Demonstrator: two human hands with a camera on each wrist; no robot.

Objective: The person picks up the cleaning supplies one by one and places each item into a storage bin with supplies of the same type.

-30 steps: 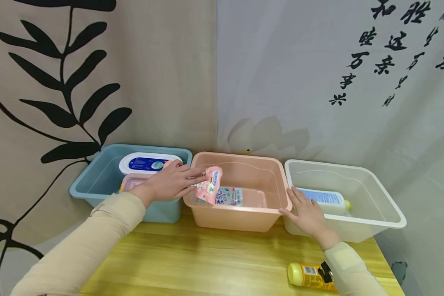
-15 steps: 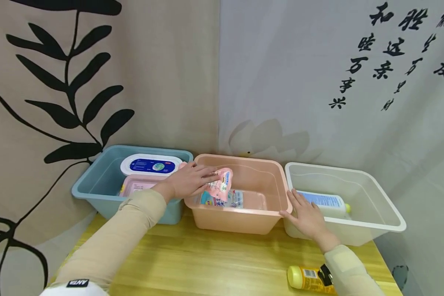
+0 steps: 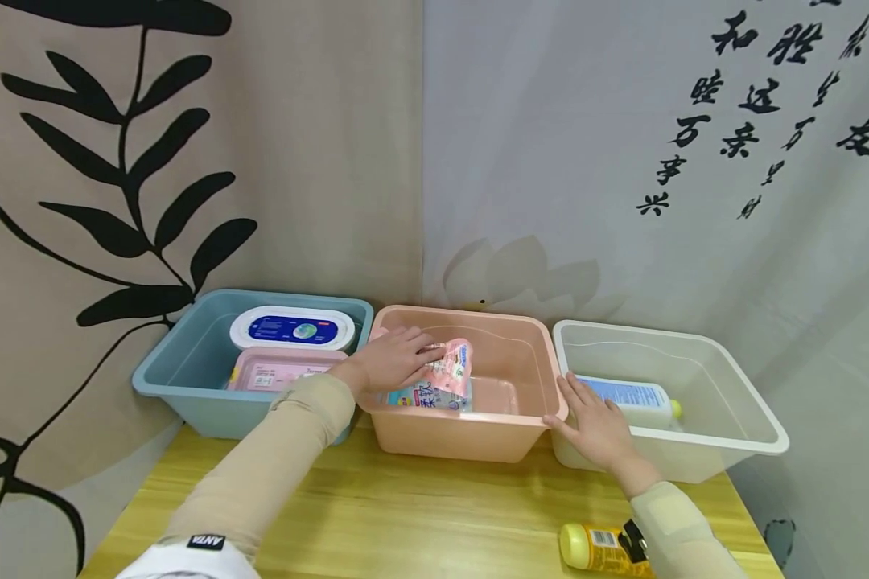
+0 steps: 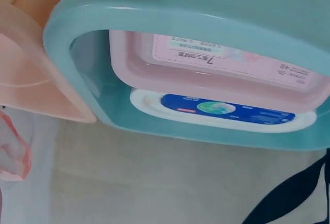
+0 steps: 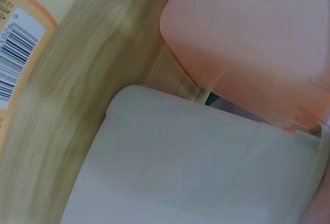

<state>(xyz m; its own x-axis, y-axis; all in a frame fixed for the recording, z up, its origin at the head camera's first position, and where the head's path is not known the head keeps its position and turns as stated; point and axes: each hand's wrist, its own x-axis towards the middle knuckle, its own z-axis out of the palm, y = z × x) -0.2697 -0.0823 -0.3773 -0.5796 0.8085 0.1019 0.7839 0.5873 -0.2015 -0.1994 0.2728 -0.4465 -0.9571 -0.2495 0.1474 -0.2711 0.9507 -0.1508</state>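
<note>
Fingers of your left hand (image 3: 397, 359): laid over the pink pouch (image 3: 455, 366) and, it seems, pinching it; your thumb is hidden, so you cannot tell how firm that hold is.
Pink pouch: hanging beyond your fingertips over the peach bin (image 3: 449, 438), above the clear-and-blue pack (image 3: 423, 396) lying inside. Its film looks soft; if it creases under a light pinch, you could drop it askew. Whether it touches the pack, you cannot tell.
Left sleeve (image 3: 261, 474): crossing the front corner of the blue bin (image 3: 203, 408). Should you lower that forearm, it could snag the rim and shove the bin.
Fingers of your right hand (image 3: 599, 430): extended, resting at the adjoining rims of the peach bin and the white bin (image 3: 724, 444). Lean too hard and you could tilt or slide either one.
Yellow-capped bottle (image 3: 604, 551): on its side on the table (image 3: 348, 503), close by your right sleeve (image 3: 684, 527). Catch it with your cuff and it could roll.
</note>
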